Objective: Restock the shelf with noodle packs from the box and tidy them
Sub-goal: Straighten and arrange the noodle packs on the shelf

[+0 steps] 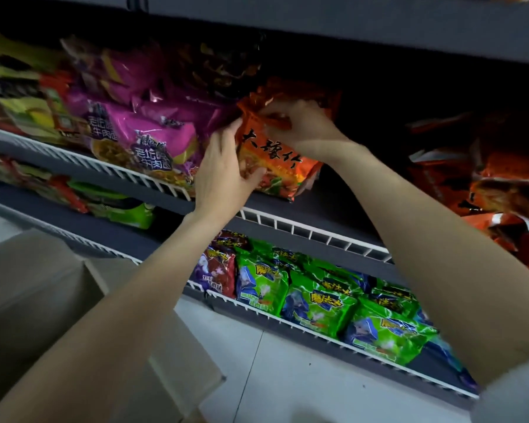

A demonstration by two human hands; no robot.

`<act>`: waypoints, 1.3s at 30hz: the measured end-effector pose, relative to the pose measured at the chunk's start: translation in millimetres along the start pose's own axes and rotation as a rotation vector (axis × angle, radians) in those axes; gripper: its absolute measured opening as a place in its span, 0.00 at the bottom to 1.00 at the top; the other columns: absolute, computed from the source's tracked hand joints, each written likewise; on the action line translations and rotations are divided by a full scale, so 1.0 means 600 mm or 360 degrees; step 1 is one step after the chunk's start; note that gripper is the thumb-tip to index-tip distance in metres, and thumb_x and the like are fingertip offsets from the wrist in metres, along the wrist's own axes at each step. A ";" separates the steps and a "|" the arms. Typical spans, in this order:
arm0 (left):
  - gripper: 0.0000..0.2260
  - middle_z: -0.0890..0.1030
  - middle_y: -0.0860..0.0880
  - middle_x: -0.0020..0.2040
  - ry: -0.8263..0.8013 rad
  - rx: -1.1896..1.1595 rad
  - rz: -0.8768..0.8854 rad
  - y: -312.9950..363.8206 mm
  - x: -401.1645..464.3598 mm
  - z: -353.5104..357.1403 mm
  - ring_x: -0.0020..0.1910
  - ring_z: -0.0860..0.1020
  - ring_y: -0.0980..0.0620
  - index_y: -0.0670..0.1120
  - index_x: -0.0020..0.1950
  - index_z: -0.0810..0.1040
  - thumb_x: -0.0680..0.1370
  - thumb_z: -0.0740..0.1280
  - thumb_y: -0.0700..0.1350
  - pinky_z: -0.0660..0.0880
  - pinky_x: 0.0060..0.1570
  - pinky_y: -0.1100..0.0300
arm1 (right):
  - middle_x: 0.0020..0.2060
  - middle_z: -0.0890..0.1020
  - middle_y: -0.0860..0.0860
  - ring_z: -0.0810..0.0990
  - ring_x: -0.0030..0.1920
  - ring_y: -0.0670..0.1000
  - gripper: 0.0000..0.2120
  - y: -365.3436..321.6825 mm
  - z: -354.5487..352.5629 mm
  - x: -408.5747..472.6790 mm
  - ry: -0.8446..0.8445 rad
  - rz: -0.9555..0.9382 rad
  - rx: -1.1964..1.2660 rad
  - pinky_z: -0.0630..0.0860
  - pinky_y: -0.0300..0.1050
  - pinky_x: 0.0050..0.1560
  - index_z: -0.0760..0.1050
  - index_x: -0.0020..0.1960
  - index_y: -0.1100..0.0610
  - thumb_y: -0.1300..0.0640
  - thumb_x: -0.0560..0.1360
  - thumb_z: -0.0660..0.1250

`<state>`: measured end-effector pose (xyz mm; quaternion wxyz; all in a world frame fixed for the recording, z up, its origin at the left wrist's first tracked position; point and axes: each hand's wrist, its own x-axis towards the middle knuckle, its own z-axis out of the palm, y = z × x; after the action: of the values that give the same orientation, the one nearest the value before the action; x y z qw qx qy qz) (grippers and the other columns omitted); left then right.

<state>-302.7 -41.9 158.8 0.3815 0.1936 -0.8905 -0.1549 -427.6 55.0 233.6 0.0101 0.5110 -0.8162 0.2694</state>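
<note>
Both hands on the orange pack point(275, 160) at the shelf point(318, 206) edge, left hand point(223, 175) gripping its side, right hand point(303, 126) pinching the top seam — light, crinkly, slippery film, brittle noodles inside, I'd guess.

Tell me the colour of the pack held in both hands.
Orange pack, black characters; head view.

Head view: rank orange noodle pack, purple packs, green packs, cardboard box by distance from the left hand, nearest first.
From the left hand:
1. Orange noodle pack: held, directly right of the hand.
2. Purple packs: same shelf, just left.
3. Green packs: lower shelf, below right.
4. Cardboard box: bottom left.
</note>
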 end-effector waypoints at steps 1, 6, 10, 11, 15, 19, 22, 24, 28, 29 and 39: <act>0.36 0.70 0.43 0.64 0.0019 0.0012 -0.0058 -0.001 0.000 0.005 0.59 0.74 0.45 0.45 0.74 0.59 0.72 0.73 0.51 0.73 0.47 0.56 | 0.62 0.77 0.49 0.76 0.60 0.49 0.18 -0.001 0.004 0.002 0.0005 -0.0020 -0.0083 0.70 0.38 0.58 0.73 0.67 0.51 0.52 0.78 0.64; 0.38 0.63 0.39 0.71 -0.0145 0.0171 -0.0320 -0.007 -0.005 0.026 0.57 0.76 0.38 0.42 0.76 0.52 0.74 0.70 0.50 0.74 0.50 0.48 | 0.66 0.71 0.54 0.68 0.65 0.59 0.25 0.029 0.036 -0.068 0.0516 0.0156 -0.0461 0.69 0.53 0.63 0.70 0.69 0.48 0.44 0.74 0.66; 0.38 0.63 0.39 0.71 0.0002 0.0144 -0.0217 -0.014 -0.014 0.028 0.64 0.71 0.41 0.42 0.76 0.53 0.74 0.71 0.48 0.74 0.56 0.49 | 0.67 0.67 0.56 0.73 0.59 0.60 0.30 0.058 0.071 -0.105 0.0529 0.0438 -0.0290 0.78 0.53 0.50 0.63 0.72 0.42 0.46 0.73 0.70; 0.36 0.65 0.39 0.69 0.0112 0.0166 -0.0092 -0.016 -0.018 0.028 0.65 0.69 0.41 0.42 0.75 0.57 0.73 0.71 0.47 0.75 0.57 0.49 | 0.66 0.68 0.55 0.76 0.54 0.60 0.29 0.059 0.076 -0.099 0.0555 0.0470 -0.0241 0.78 0.51 0.46 0.63 0.72 0.42 0.47 0.73 0.69; 0.30 0.68 0.41 0.69 0.0051 0.0277 0.0257 -0.005 -0.017 0.033 0.63 0.69 0.41 0.43 0.72 0.65 0.73 0.71 0.48 0.76 0.54 0.50 | 0.64 0.71 0.55 0.80 0.49 0.58 0.27 0.055 0.096 -0.076 0.0694 0.0642 -0.0111 0.75 0.47 0.42 0.63 0.71 0.46 0.50 0.74 0.69; 0.40 0.59 0.42 0.73 -0.0265 0.0299 -0.0031 0.018 0.015 0.054 0.66 0.64 0.39 0.50 0.76 0.55 0.70 0.74 0.51 0.74 0.55 0.47 | 0.63 0.71 0.55 0.79 0.53 0.61 0.27 0.048 0.102 -0.076 0.0731 0.0654 0.0066 0.76 0.49 0.45 0.63 0.71 0.47 0.55 0.74 0.69; 0.43 0.61 0.41 0.70 -0.0184 0.0331 -0.0032 0.015 0.022 0.064 0.64 0.66 0.39 0.51 0.75 0.58 0.67 0.77 0.52 0.77 0.49 0.45 | 0.62 0.70 0.57 0.77 0.54 0.60 0.29 0.047 0.090 -0.100 0.0653 0.0472 0.0242 0.76 0.50 0.48 0.63 0.71 0.51 0.55 0.73 0.70; 0.43 0.61 0.40 0.71 -0.0172 0.0328 -0.0072 0.014 0.018 0.066 0.64 0.66 0.39 0.50 0.75 0.58 0.66 0.77 0.52 0.77 0.50 0.45 | 0.61 0.72 0.57 0.77 0.54 0.59 0.27 0.054 0.068 -0.144 0.0642 0.0359 0.0135 0.77 0.53 0.49 0.67 0.69 0.55 0.54 0.73 0.71; 0.41 0.62 0.38 0.70 -0.0062 0.0318 -0.0197 0.048 -0.002 0.054 0.64 0.65 0.40 0.48 0.75 0.58 0.67 0.76 0.52 0.68 0.61 0.49 | 0.56 0.77 0.54 0.75 0.56 0.57 0.16 0.085 0.003 -0.279 0.0718 0.0269 -0.0143 0.73 0.50 0.54 0.75 0.62 0.56 0.56 0.75 0.68; 0.38 0.64 0.38 0.69 -0.0011 0.0239 -0.0187 0.066 -0.009 0.051 0.63 0.65 0.40 0.47 0.74 0.60 0.69 0.75 0.51 0.66 0.61 0.50 | 0.54 0.78 0.54 0.75 0.55 0.57 0.14 0.093 -0.014 -0.313 0.0760 0.0272 -0.0197 0.72 0.49 0.54 0.76 0.60 0.56 0.58 0.75 0.67; 0.11 0.80 0.57 0.47 -0.0775 -0.1157 0.0086 0.367 -0.055 0.068 0.45 0.78 0.61 0.52 0.57 0.77 0.75 0.69 0.46 0.72 0.46 0.69 | 0.43 0.81 0.51 0.79 0.45 0.54 0.07 0.138 -0.158 -0.502 0.1371 0.0571 -0.0265 0.75 0.51 0.46 0.79 0.51 0.60 0.60 0.76 0.65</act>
<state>-361.6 171.5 204.5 0.2076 -0.0189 -0.8469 -0.4893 -378.0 375.0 190.9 0.3420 0.2010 -0.8319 0.3880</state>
